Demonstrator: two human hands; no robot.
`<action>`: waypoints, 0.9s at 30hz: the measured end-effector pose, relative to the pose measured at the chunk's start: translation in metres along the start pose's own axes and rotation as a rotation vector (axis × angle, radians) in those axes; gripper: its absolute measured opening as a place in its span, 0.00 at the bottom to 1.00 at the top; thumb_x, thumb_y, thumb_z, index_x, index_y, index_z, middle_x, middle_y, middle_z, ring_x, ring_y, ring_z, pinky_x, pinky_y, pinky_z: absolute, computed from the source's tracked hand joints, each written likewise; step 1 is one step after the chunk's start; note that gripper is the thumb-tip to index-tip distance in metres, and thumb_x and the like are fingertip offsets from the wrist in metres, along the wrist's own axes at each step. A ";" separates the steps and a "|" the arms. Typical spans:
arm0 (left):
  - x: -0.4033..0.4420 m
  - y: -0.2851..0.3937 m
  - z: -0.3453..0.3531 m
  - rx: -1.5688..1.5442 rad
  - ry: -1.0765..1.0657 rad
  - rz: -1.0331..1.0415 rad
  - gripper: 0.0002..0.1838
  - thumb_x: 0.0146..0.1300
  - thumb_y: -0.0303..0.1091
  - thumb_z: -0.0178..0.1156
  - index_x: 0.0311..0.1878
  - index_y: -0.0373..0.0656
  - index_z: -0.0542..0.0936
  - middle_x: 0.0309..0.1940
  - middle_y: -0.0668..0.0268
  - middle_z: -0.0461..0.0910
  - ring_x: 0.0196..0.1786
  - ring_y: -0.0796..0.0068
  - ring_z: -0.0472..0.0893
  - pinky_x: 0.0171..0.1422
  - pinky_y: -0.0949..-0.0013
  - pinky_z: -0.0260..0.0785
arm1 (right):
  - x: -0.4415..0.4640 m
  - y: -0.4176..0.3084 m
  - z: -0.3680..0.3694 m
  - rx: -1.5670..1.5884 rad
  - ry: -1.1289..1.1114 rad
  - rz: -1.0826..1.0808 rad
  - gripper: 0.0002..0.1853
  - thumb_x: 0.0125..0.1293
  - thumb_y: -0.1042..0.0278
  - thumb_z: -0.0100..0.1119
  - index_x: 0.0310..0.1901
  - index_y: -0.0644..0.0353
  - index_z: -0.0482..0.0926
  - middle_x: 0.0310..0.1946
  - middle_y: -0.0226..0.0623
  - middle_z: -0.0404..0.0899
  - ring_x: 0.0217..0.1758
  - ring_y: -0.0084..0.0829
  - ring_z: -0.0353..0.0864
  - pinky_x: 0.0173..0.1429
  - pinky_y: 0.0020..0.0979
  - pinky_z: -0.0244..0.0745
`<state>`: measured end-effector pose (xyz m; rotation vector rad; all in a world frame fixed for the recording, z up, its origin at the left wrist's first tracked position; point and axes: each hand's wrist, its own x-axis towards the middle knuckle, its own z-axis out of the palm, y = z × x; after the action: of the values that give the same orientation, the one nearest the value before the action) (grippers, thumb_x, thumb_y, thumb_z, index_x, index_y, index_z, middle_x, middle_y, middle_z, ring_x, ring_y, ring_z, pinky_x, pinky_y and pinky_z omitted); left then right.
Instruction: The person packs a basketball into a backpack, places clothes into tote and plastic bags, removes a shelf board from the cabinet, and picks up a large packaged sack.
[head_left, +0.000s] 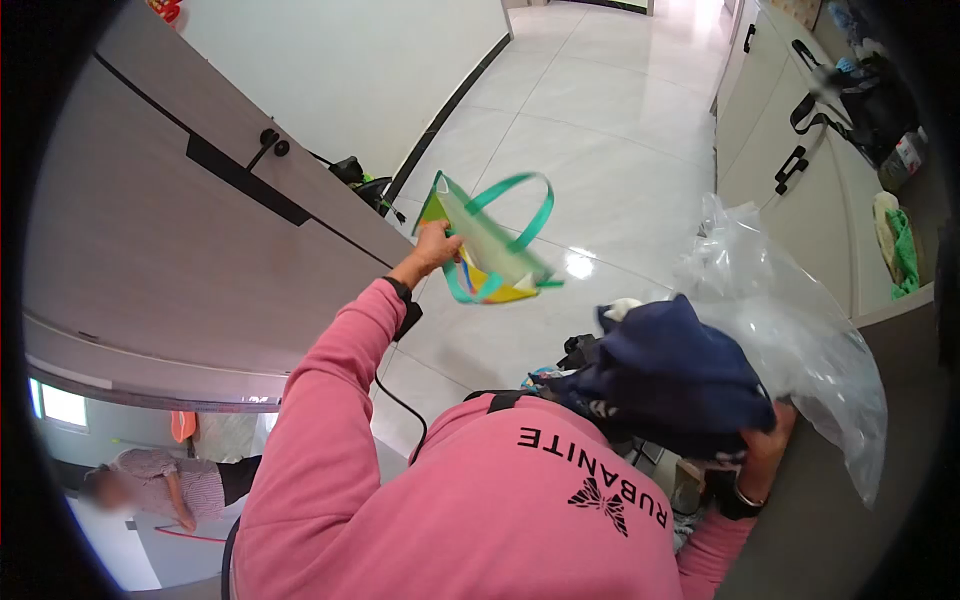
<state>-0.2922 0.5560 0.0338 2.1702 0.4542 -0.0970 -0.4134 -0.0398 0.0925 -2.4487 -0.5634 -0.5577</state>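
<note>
A teal-handled green tote [500, 244] is held tilted, apart from bunched navy cloth [685, 365] beside clear plastic [800, 325].

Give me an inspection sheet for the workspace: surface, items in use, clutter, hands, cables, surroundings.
Surface: pale tiled floor, shiny, with a bright glare spot.
Job's things: bag with green handles, raised above the floor; dark blue cloth, bunched; clear plastic beside it.
Clutter: black bag and green cloth by the cabinets; partly hidden items beneath the blue cloth, not identifiable.
Hands: left hand grips the bag; right hand holds the blue cloth; whether it also holds the plastic, cannot tell.
Cables: black cord beside the left sleeve.
Surroundings: cabinets at right; another person at lower left.
</note>
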 end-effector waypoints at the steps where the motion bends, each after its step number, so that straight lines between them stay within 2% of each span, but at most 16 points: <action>1: -0.008 0.012 0.007 -0.149 0.002 -0.038 0.12 0.55 0.28 0.55 0.41 0.30 0.73 0.24 0.56 0.79 0.22 0.68 0.80 0.24 0.68 0.75 | 0.001 0.007 -0.012 -0.247 -0.024 -0.269 0.20 0.51 0.71 0.62 0.46 0.64 0.72 0.44 0.39 0.68 0.47 0.36 0.69 0.56 0.34 0.63; 2: -0.012 0.022 0.012 -0.247 -0.006 -0.061 0.13 0.54 0.27 0.54 0.41 0.30 0.74 0.24 0.56 0.79 0.22 0.68 0.80 0.25 0.68 0.75 | -0.002 0.008 -0.023 -0.251 -0.058 -0.269 0.19 0.50 0.71 0.62 0.46 0.64 0.73 0.44 0.39 0.68 0.47 0.36 0.70 0.55 0.34 0.63; 3: -0.015 0.029 0.014 -0.347 -0.016 -0.082 0.13 0.52 0.26 0.53 0.41 0.29 0.74 0.25 0.56 0.79 0.22 0.67 0.80 0.25 0.69 0.76 | -0.002 0.001 -0.026 -0.129 -0.099 -0.168 0.19 0.50 0.71 0.62 0.45 0.63 0.73 0.43 0.39 0.69 0.47 0.36 0.70 0.55 0.35 0.63; 5: -0.019 0.046 0.016 -0.366 -0.016 -0.017 0.13 0.51 0.26 0.53 0.40 0.29 0.74 0.25 0.55 0.80 0.22 0.67 0.81 0.25 0.69 0.76 | 0.002 -0.017 -0.024 0.142 -0.134 0.028 0.18 0.50 0.72 0.62 0.44 0.63 0.73 0.42 0.39 0.69 0.46 0.36 0.70 0.54 0.35 0.63; 7: -0.012 0.062 0.020 -0.404 -0.002 0.057 0.13 0.50 0.26 0.53 0.38 0.28 0.75 0.25 0.55 0.80 0.22 0.67 0.81 0.24 0.69 0.76 | 0.015 -0.040 -0.010 0.332 -0.176 0.115 0.17 0.50 0.72 0.62 0.43 0.63 0.74 0.42 0.39 0.70 0.46 0.36 0.71 0.53 0.35 0.64; 9: -0.011 0.078 0.045 -0.411 0.100 0.168 0.08 0.50 0.27 0.54 0.29 0.30 0.76 0.19 0.55 0.79 0.20 0.68 0.81 0.23 0.69 0.75 | 0.030 -0.070 0.009 0.494 -0.240 0.171 0.16 0.50 0.72 0.62 0.42 0.63 0.74 0.41 0.39 0.71 0.45 0.36 0.71 0.52 0.36 0.64; 11: 0.012 0.074 0.096 -0.270 0.170 0.264 0.13 0.46 0.33 0.56 0.24 0.28 0.75 0.14 0.54 0.76 0.19 0.66 0.81 0.26 0.66 0.75 | 0.049 -0.089 0.033 0.601 -0.279 0.180 0.15 0.50 0.73 0.62 0.41 0.63 0.75 0.40 0.39 0.71 0.45 0.36 0.71 0.51 0.36 0.64; 12: 0.004 0.090 0.121 -0.400 0.147 0.249 0.14 0.44 0.35 0.56 0.22 0.30 0.75 0.16 0.53 0.77 0.22 0.66 0.81 0.30 0.66 0.75 | 0.057 -0.097 0.044 0.644 -0.287 0.166 0.15 0.49 0.73 0.62 0.41 0.63 0.75 0.39 0.39 0.72 0.44 0.36 0.72 0.51 0.36 0.65; 13: -0.024 0.126 0.129 -0.419 0.138 0.234 0.13 0.46 0.35 0.58 0.31 0.34 0.78 0.23 0.53 0.79 0.30 0.70 0.82 0.36 0.71 0.74 | 0.066 -0.105 0.055 0.675 -0.294 0.148 0.15 0.49 0.73 0.62 0.41 0.63 0.75 0.39 0.40 0.72 0.44 0.37 0.72 0.50 0.36 0.65; 14: -0.058 0.151 0.120 -0.621 -0.268 0.266 0.18 0.56 0.31 0.56 0.49 0.32 0.74 0.37 0.62 0.80 0.37 0.77 0.80 0.41 0.73 0.73 | 0.073 -0.110 0.060 0.696 -0.296 0.118 0.14 0.49 0.73 0.62 0.40 0.63 0.75 0.39 0.40 0.72 0.44 0.37 0.72 0.50 0.36 0.65; 15: -0.092 0.162 0.117 -0.717 -0.498 0.323 0.18 0.56 0.31 0.56 0.49 0.32 0.74 0.38 0.62 0.80 0.37 0.77 0.80 0.41 0.73 0.73 | 0.079 -0.112 0.064 0.710 -0.293 0.094 0.14 0.49 0.73 0.62 0.40 0.63 0.76 0.38 0.40 0.73 0.44 0.37 0.72 0.49 0.37 0.65; 17: -0.116 0.170 0.125 -0.852 -0.685 0.386 0.19 0.57 0.31 0.56 0.50 0.32 0.74 0.38 0.62 0.79 0.38 0.77 0.79 0.42 0.73 0.73 | 0.090 -0.118 0.072 0.741 -0.269 0.047 0.13 0.49 0.74 0.62 0.39 0.62 0.76 0.37 0.40 0.73 0.43 0.37 0.73 0.48 0.37 0.65; 23: -0.099 0.217 0.147 -1.031 -0.598 0.405 0.19 0.57 0.32 0.56 0.51 0.33 0.73 0.41 0.63 0.78 0.40 0.78 0.79 0.43 0.73 0.73 | 0.097 -0.116 0.068 0.794 -0.225 0.037 0.11 0.49 0.74 0.62 0.36 0.62 0.77 0.35 0.40 0.75 0.42 0.37 0.74 0.46 0.38 0.66; 25: -0.108 0.215 0.151 -1.039 -0.599 0.406 0.19 0.58 0.32 0.56 0.52 0.34 0.73 0.42 0.63 0.78 0.40 0.78 0.78 0.43 0.72 0.72 | 0.112 -0.127 0.061 0.662 -0.041 -0.461 0.08 0.51 0.76 0.58 0.34 0.63 0.75 0.30 0.37 0.73 0.35 0.33 0.74 0.40 0.31 0.68; 26: -0.112 0.216 0.154 -1.039 -0.593 0.408 0.19 0.58 0.32 0.56 0.52 0.34 0.72 0.42 0.63 0.78 0.40 0.78 0.78 0.44 0.72 0.72 | 0.119 -0.137 0.048 0.762 -0.103 -0.406 0.08 0.51 0.74 0.59 0.33 0.64 0.74 0.31 0.38 0.74 0.31 0.31 0.74 0.37 0.27 0.68; 27: -0.114 0.213 0.154 -1.040 -0.588 0.407 0.20 0.58 0.32 0.56 0.52 0.34 0.72 0.43 0.63 0.77 0.41 0.78 0.78 0.44 0.72 0.72 | 0.117 -0.134 0.049 0.760 -0.090 -0.403 0.08 0.51 0.74 0.59 0.33 0.64 0.74 0.31 0.38 0.74 0.31 0.31 0.74 0.37 0.27 0.68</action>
<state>-0.3079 0.2864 0.1310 1.0876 -0.2579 -0.2080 -0.3709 0.1217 0.1704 -1.6490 -1.0878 -0.3005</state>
